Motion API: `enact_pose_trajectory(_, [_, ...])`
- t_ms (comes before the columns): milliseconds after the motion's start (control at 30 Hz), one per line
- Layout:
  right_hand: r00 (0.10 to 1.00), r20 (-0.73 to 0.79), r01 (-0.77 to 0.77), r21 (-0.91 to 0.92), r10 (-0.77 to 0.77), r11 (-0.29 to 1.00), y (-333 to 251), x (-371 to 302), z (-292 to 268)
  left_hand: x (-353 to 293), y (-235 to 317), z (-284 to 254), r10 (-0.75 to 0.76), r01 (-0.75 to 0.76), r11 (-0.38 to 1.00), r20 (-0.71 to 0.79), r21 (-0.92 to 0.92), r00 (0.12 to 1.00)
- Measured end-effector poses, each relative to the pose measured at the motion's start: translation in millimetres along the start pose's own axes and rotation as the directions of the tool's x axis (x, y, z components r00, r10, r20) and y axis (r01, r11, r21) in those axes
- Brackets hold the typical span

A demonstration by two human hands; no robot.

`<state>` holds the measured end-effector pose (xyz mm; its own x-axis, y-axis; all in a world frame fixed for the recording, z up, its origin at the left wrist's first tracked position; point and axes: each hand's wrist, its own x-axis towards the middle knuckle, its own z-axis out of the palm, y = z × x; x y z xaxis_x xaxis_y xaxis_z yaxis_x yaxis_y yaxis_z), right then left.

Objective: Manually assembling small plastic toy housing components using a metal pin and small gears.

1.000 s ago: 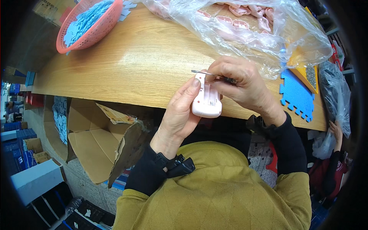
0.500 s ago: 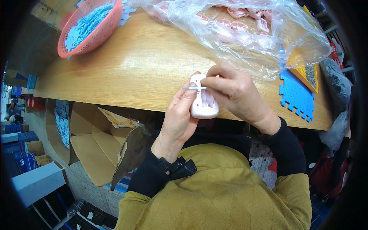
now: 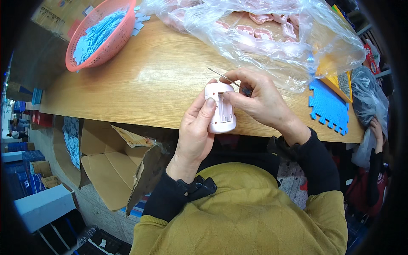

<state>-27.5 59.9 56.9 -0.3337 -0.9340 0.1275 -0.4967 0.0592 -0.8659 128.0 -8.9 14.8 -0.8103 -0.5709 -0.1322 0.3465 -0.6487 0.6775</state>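
A pale pink plastic casing (image 3: 216,126) with rounded ends and an open battery compartment rests in my left hand (image 3: 196,123). My left fingers wrap its left side, the thumb pressed on its face, over the edge of the table. Small reddish-brown holes show on the face. My right hand (image 3: 265,100) is closed on a screwdriver (image 3: 231,81); its thin metal shaft points up and left, and its dark handle is mostly hidden in the palm. The right thumb tip touches the upper end of the compartment.
Clear plastic sheeting (image 3: 255,55) with several pink casing parts (image 3: 262,34) covers the table's far right. A blue foam mat (image 3: 327,106) and a yellow tray (image 3: 340,87) of small grey pieces lie right. A pink basket (image 3: 100,57) of blue pieces stands far left. Below is a cardboard box (image 3: 106,170).
The thin pale strip that crossed the casing no longer shows there. The screwdriver's shaft now sticks up and left from my right hand. The casing has shifted slightly left.
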Motion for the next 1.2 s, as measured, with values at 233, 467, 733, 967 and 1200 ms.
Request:
enact_pose_trajectory(233, [0.999,0.03,-0.036,0.131,0.032,0.991,3,4,6,1,-3,-6,0.079,-0.083,0.99,0.045,0.116,0.996])
enact_pose_trajectory(467, [1.0,-0.003,0.03,-0.007,-0.03,1.0,-4,8,10,2,-3,-6,0.084,-0.081,0.996,-0.073,0.049,0.994])
enact_pose_trajectory(733, [0.964,-0.084,0.239,-0.158,-0.254,0.958,3,12,20,1,6,-13,-0.028,0.02,0.996,-0.096,-0.083,0.995])
enact_pose_trajectory(967, [0.978,-0.041,0.198,-0.101,-0.203,0.975,-3,15,24,-1,13,-26,0.056,-0.058,0.998,-0.048,-0.033,0.997])
enact_pose_trajectory(1200, [0.991,0.092,0.095,-0.033,-0.092,0.995,33,-5,27,4,56,-83,0.233,-0.211,0.972,-0.29,0.107,0.928])
